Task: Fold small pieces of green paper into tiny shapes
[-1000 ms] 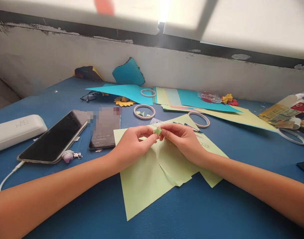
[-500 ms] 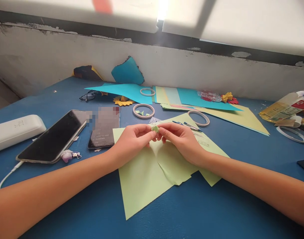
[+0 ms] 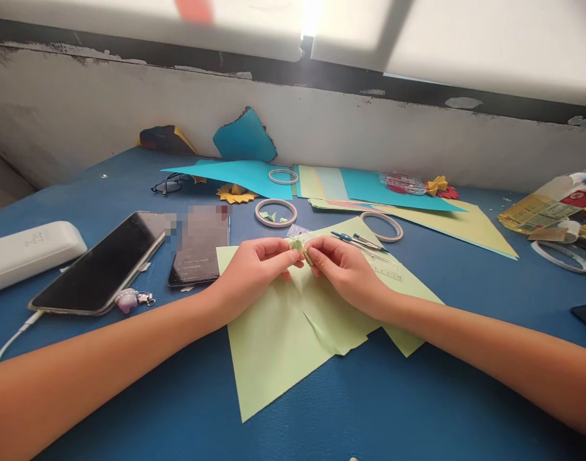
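My left hand (image 3: 261, 267) pinches a small folded piece of green paper (image 3: 296, 245) between thumb and fingertips. Close beside it, my right hand (image 3: 346, 272) is closed on a small green paper bit (image 3: 309, 257); whether the two bits are joined I cannot tell. Both hands are just above light green paper sheets (image 3: 268, 358), the upper one creased and torn-edged. A compass (image 3: 353, 241) and a clear ruler (image 3: 387, 266) lie on the paper by my right hand. Behind my fingers, a tape roll (image 3: 275, 223) rings several small folded green pieces.
To the left are a white power bank (image 3: 31, 253), a phone (image 3: 98, 262) with a charm, and another phone (image 3: 201, 253). More tape rolls (image 3: 382, 236), blue card sheets (image 3: 239, 179), glasses (image 3: 166, 186) and yellow folded-paper pieces (image 3: 236, 194) lie farther back. A bottle (image 3: 549, 202) lies at right.
My right fingertips have drawn slightly away from my left ones. The green paper, a single rounded bit between both hands before, now shows as a bit in each hand.
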A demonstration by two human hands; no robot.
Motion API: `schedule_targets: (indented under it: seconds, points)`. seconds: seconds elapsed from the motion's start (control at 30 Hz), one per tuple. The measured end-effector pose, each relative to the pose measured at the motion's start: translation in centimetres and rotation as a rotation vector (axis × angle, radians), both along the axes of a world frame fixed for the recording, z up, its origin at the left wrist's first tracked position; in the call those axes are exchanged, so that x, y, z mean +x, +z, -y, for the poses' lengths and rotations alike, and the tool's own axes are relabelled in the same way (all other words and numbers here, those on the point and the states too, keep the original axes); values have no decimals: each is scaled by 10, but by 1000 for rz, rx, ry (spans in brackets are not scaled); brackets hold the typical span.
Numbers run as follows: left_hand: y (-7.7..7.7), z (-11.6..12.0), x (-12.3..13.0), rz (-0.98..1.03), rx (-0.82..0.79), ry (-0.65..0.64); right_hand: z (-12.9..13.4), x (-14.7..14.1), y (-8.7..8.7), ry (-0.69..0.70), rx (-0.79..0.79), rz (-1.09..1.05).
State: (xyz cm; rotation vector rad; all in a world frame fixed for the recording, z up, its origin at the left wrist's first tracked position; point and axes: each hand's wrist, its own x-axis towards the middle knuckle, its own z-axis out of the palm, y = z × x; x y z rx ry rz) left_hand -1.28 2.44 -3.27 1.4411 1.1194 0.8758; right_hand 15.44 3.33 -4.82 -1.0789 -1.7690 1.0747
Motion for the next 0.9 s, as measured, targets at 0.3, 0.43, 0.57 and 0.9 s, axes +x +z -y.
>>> schedule_targets:
  seconds: [0.3,0.43,0.57,0.9]
  points:
    - [-3,-4,1,288,-118,-16,0,2,-9,-109,305,40]
    - [-4,-5,0,345,-157,3,-1,2,-10,-115,589,195]
    - [-3,-5,-1,321,-166,-6,0,1,-9,-116,583,222]
    - [-3,-5,0,286,-142,-48,2,0,-6,-132,234,69]
